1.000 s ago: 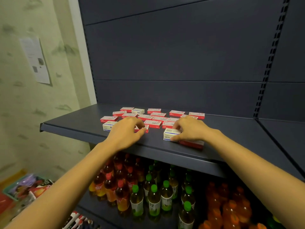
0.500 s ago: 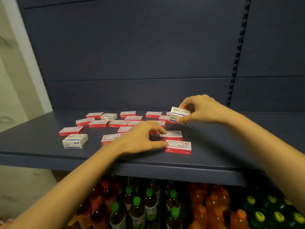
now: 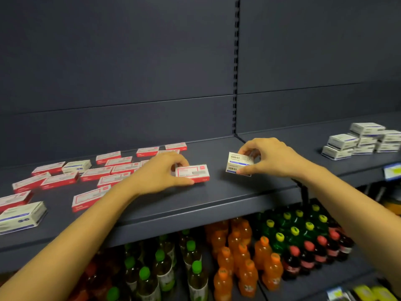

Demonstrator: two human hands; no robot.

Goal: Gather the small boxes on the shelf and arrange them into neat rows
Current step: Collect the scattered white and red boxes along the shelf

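Observation:
Several small red-and-white boxes [image 3: 95, 173] lie scattered over the left part of the dark shelf [image 3: 217, 198]. My left hand [image 3: 160, 173] grips one red-and-white box [image 3: 193, 172] near the shelf's middle, thumb at its front edge. My right hand [image 3: 269, 157] pinches a white box with a blue stripe [image 3: 237, 162], tilted and held just above the shelf. Two more white boxes lie among the red ones: one at the front left edge [image 3: 21, 216], one further back [image 3: 77, 166].
A stack of white blue-striped boxes [image 3: 364, 140] sits on the adjoining shelf at far right. Bottles with green caps [image 3: 191, 257], orange drinks [image 3: 238, 253] and dark bottles fill the shelf below. A slotted upright [image 3: 236, 66] divides the back panels.
The view has swung right, bringing the white stack into sight. My right hand carried the white box rightward off the red boxes. My left hand moved right and took hold of a red box.

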